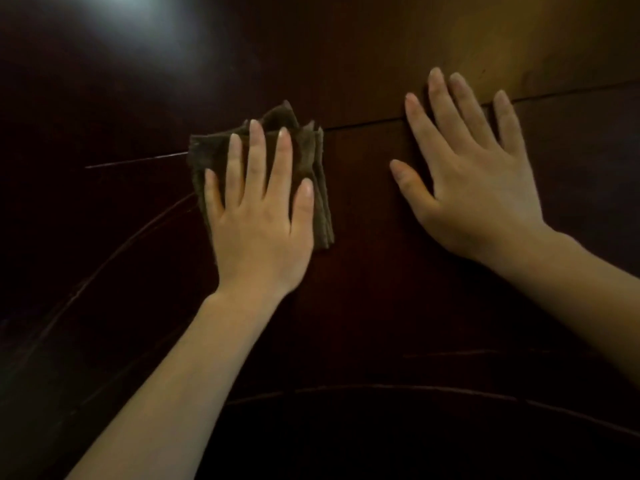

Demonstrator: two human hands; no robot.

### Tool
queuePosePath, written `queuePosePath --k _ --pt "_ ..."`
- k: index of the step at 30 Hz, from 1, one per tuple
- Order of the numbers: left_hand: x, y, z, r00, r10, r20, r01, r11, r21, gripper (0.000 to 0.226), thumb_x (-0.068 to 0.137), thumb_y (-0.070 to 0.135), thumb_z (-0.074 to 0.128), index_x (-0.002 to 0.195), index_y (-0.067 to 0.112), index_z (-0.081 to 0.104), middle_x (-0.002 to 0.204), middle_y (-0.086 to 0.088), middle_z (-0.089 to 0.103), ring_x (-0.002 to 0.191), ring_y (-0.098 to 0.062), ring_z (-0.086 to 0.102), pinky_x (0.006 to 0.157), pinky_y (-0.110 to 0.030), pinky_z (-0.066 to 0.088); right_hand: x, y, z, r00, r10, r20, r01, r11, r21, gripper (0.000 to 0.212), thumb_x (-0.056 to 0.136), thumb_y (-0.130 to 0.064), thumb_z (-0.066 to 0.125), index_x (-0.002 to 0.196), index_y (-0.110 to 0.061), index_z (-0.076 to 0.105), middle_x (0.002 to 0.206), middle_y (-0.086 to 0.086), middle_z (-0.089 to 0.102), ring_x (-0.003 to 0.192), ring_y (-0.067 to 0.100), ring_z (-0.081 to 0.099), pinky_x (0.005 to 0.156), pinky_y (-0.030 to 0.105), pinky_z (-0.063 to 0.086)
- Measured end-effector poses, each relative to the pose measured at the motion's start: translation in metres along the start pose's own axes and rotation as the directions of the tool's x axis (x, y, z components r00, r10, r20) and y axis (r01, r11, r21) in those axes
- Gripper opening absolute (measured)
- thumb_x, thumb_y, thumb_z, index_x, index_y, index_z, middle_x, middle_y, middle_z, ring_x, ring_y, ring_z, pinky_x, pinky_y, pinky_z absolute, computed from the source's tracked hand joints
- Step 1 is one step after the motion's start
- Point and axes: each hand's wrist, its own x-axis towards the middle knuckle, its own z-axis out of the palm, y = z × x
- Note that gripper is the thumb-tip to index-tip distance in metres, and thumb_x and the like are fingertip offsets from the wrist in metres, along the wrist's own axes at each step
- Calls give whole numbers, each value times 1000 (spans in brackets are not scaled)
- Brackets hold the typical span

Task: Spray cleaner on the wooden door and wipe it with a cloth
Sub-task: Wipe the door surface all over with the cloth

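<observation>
The dark, glossy wooden door (363, 306) fills the whole view. A folded brown cloth (313, 161) lies flat against it, left of centre, over a thin groove line in the wood. My left hand (259, 216) presses on the cloth with fingers spread, covering most of it. My right hand (474, 181) rests flat on the bare door to the right, fingers apart, holding nothing. No spray bottle is in view.
A thin groove (363, 123) runs across the door between the two hands. Curved moulding lines (381, 388) cross the lower part. A bright light reflection (156, 19) shines at the upper left; the upper right of the door is lighter brown.
</observation>
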Motion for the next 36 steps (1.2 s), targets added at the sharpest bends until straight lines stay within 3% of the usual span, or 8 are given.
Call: queuePosePath --k 3,8,14,20,26,29,33,36 --pt "-13 8 2 999 -15 -30 15 1000 18 60 94 44 16 148 17 15 156 -8 12 144 -26 8 113 -47 5 -1 -1 1 1000 4 -15 -4 1000 -1 66 94 -52 18 149 -17 12 158 6 3 144 18 -3 115 43 -4" --pt "-25 -5 2 984 179 13 -179 984 -18 57 94 42 23 147 18 21 155 -6 18 143 -22 12 113 -43 6 0 -2 0 1000 -3 -8 3 1000 -4 67 93 -53 16 149 -16 11 158 7 2 144 19 -3 114 43 -5" --pt "-15 -20 -6 997 -57 43 57 998 0 63 92 46 12 149 18 9 157 -6 4 145 -23 1 115 -45 1 1 -1 -1 1000 -16 15 16 1000 -13 69 93 -52 14 149 -13 10 157 9 0 144 21 -5 114 45 -6" --pt "-47 -34 -7 984 140 114 -138 990 -30 58 95 45 16 146 21 3 156 0 2 142 -14 -4 114 -38 -4 1 -6 -2 1000 4 4 -4 1000 11 69 93 -48 18 148 -8 14 157 12 4 144 22 -5 113 44 -7" --pt "-41 -34 -8 994 -40 99 42 999 -21 57 93 46 9 144 25 -3 157 -1 -1 142 -14 -9 114 -38 -6 17 -36 -2 1000 5 -2 -5 997 76 68 93 -46 18 147 -5 15 157 12 4 144 22 -5 114 41 -7" --pt "-64 -34 -5 997 10 77 -10 1000 -3 57 97 45 13 147 17 10 156 -7 10 143 -23 5 113 -43 4 24 -61 4 998 -64 5 63 994 84 63 97 -44 23 148 -8 13 157 12 2 144 22 -6 113 42 -8" --pt "-68 -43 -6 992 66 111 -63 997 -34 57 96 48 12 145 20 0 153 2 -3 142 -16 -4 113 -41 -1 18 -78 17 998 -62 -33 62 998 14 66 97 -46 23 148 -7 10 157 15 2 144 24 -3 113 48 -7" --pt "-49 -47 -10 993 13 114 -11 1000 -17 58 92 48 10 143 23 -4 154 3 -6 141 -13 -8 113 -39 -4 18 -76 21 997 -50 -54 51 999 7 65 97 -46 21 148 -6 12 156 15 5 144 25 0 113 47 -6"
